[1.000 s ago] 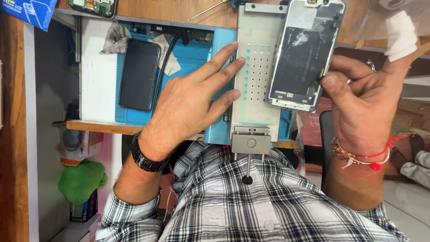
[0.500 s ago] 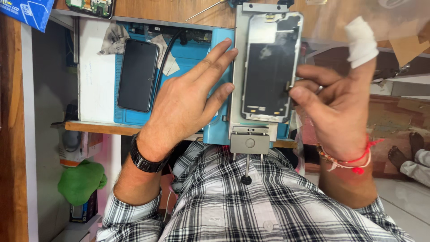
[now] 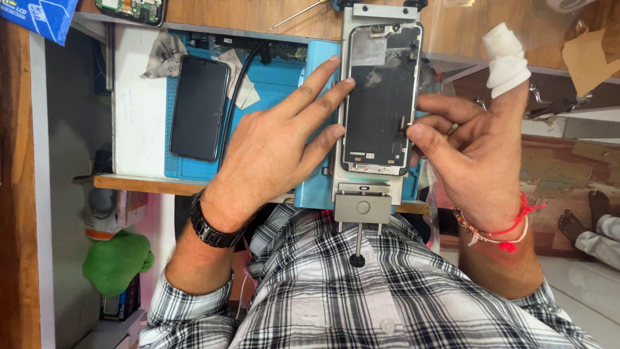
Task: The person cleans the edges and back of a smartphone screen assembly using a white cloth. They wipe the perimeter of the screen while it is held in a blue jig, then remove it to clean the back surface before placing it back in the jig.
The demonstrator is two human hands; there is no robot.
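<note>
A phone frame, back side up with its bare metal and black inner face showing, lies flat in a grey metal clamp jig at the near edge of a blue mat. The left hand lies spread on the mat just left of the frame, fingers wide, tips touching the frame's left edge. The right hand pinches the frame's right edge between thumb and fingers; its index finger, wrapped in a white bandage, sticks up clear of it. To seat the frame well, it likely helps to press both long edges evenly so it sits square between the jig's rails, keeping fingertips off the small gold contacts. Left of the frame, on the mat, lie a dark phone, screen blank, a black cable and crumpled wipes. The jig's knobbed rod points toward the checked shirt, close to the body.
</note>
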